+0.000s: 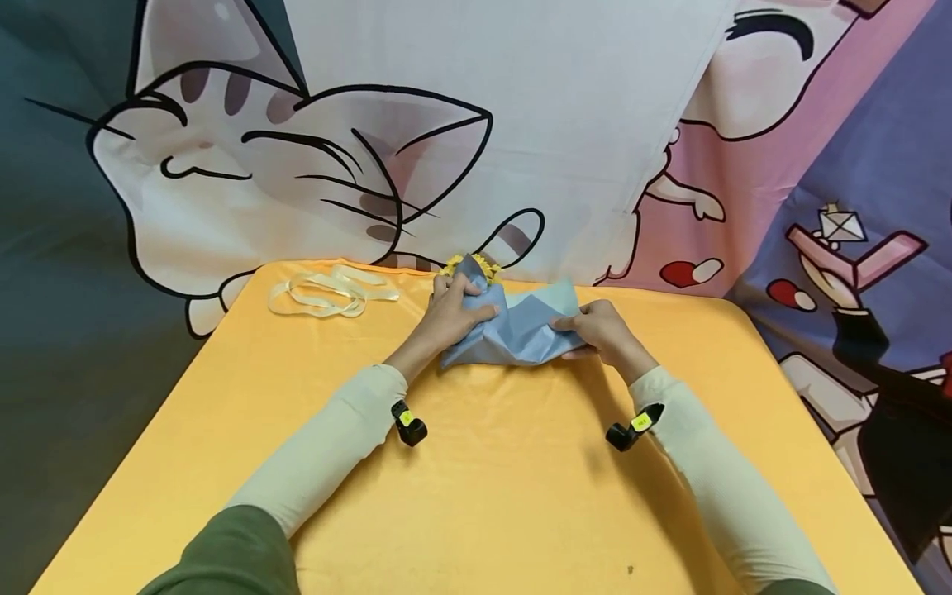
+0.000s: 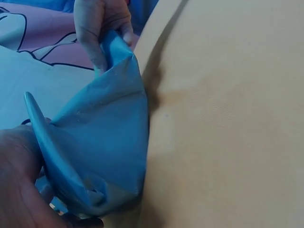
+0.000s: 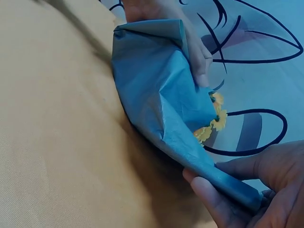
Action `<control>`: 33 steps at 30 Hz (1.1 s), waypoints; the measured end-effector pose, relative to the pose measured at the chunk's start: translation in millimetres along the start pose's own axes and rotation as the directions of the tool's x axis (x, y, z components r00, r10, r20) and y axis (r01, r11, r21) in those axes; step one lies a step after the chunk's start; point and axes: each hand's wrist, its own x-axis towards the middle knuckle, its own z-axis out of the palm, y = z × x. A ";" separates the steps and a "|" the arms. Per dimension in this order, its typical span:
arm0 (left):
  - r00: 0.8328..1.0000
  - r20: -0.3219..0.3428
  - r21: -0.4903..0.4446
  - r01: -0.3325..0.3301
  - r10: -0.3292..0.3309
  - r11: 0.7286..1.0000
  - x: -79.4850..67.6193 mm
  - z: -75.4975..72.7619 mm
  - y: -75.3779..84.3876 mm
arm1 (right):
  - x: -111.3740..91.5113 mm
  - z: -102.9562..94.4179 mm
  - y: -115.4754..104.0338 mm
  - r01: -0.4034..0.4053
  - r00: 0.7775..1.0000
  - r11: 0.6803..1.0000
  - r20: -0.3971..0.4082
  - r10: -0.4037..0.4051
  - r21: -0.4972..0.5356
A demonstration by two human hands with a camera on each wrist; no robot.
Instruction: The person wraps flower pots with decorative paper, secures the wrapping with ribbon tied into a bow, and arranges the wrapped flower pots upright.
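Observation:
Between the two hands, a sheet of blue wrapping paper (image 1: 521,330) with a paler inner side is folded around a bunch of yellow flowers (image 1: 487,266). My left hand (image 1: 446,312) grips the paper's left part, thumb on the near face. My right hand (image 1: 602,332) pinches the right edge of the sheet between thumb and fingers. In the right wrist view, several yellow flower heads (image 3: 216,118) peek out past the paper's upper edge, while their stems are hidden. The left wrist view shows the blue paper (image 2: 104,137) bulging between both hands, above the tabletop.
A loosely looped cream ribbon (image 1: 327,293) lies at the table's far left. The yellow-covered table (image 1: 506,496) ends just beyond the flowers, where a cartoon-printed cloth (image 1: 580,149) hangs as a backdrop. Small black cameras (image 1: 409,426) are strapped to both wrists.

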 end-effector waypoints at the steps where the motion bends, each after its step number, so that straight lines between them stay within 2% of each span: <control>1: 1.000 -0.006 0.000 -0.002 0.002 1.000 0.8 0.3 1.2 | 0.1 -0.2 -0.3 0.008 1.000 1.000 -0.005 -0.008 -0.007; 3: 1.000 -0.008 0.043 -0.027 0.027 0.999 3.6 1.8 2.8 | 0.3 -0.3 -0.6 0.017 1.000 1.000 -0.011 -0.017 -0.017; 5: 0.996 0.006 0.114 -0.090 0.090 0.989 6.7 3.9 4.0 | 0.3 0.0 -0.7 0.022 1.000 1.000 -0.012 -0.023 -0.018; 6: 0.991 0.023 0.158 -0.135 0.133 0.978 8.7 4.7 4.2 | 0.3 0.3 -0.7 0.023 1.000 1.000 -0.011 -0.023 -0.017; 8: 0.969 0.077 0.237 -0.245 0.233 0.940 14.5 5.8 3.7 | 0.0 0.8 -0.2 0.022 1.000 1.000 -0.010 -0.022 -0.014; 10: 0.932 0.164 0.292 -0.358 0.323 0.887 22.3 5.7 0.3 | -0.2 1.6 0.3 0.020 1.000 1.000 -0.011 -0.020 -0.006; 12: 0.885 0.253 0.318 -0.457 0.391 0.830 38.7 9.8 -14.9 | -0.3 2.4 0.5 0.019 1.000 1.000 -0.008 -0.019 -0.002; 14: 0.841 0.334 0.312 -0.526 0.427 0.791 61.5 16.9 -38.9 | -0.6 3.6 -0.1 0.022 1.000 1.000 -0.003 -0.022 -0.002; 16: 0.795 0.391 0.329 -0.591 0.463 0.737 89.5 26.4 -69.4 | -1.1 4.6 -1.8 0.029 1.000 1.000 0.006 -0.029 -0.006; 17: 0.781 0.411 0.340 -0.609 0.470 0.717 99.6 29.9 -81.3 | -1.6 4.8 -3.2 0.036 0.999 0.999 0.010 -0.036 -0.009; 18: 0.771 0.440 0.347 -0.619 0.460 0.704 104.7 29.5 -86.9 | -2.3 4.9 -4.9 0.044 0.999 0.999 0.013 -0.044 -0.012; 19: 0.771 0.460 0.364 -0.616 0.440 0.699 100.7 25.9 -81.9 | -3.2 4.5 -7.1 0.052 0.999 0.999 0.016 -0.051 -0.015; 20: 0.771 0.479 0.396 -0.617 0.421 0.680 91.3 19.7 -70.3 | -4.5 3.6 -9.7 0.062 0.998 0.998 0.020 -0.062 -0.019; 21: 0.758 0.496 0.412 -0.634 0.423 0.654 93.7 18.5 -73.1 | -5.8 2.7 -12.7 0.071 0.997 0.997 0.024 -0.070 -0.024; 22: 0.750 0.517 0.422 -0.643 0.412 0.639 93.4 15.4 -72.8 | -7.1 1.8 -15.8 0.080 0.996 0.996 0.027 -0.080 -0.028; 23: 0.759 0.526 0.443 -0.630 0.384 0.638 77.2 7.0 -56.2 | -8.3 0.9 -19.1 0.091 0.996 0.995 0.029 -0.090 -0.033; 25: 0.773 0.541 0.471 -0.605 0.332 0.642 54.5 -6.2 -27.2 | -11.6 -0.8 -26.6 0.110 0.993 0.993 0.037 -0.108 -0.046; 27: 0.770 0.540 0.481 -0.613 0.340 0.627 51.3 -7.7 -24.6 | -14.5 -1.3 -34.4 0.124 0.992 0.990 0.038 -0.122 -0.069; 29: 0.783 0.544 0.509 -0.594 0.303 0.622 26.6 -17.6 7.4 | -17.4 -0.9 -42.5 0.138 0.990 0.986 0.043 -0.135 -0.091; 31: 0.773 0.553 0.513 -0.609 0.310 0.605 28.1 -17.1 10.5 | -20.0 0.8 -51.1 0.147 0.988 0.983 0.055 -0.141 -0.114; 33: 0.759 0.565 0.519 -0.632 0.324 0.576 31.7 -16.2 8.7 | -22.1 3.9 -59.0 0.156 0.987 0.980 0.067 -0.148 -0.128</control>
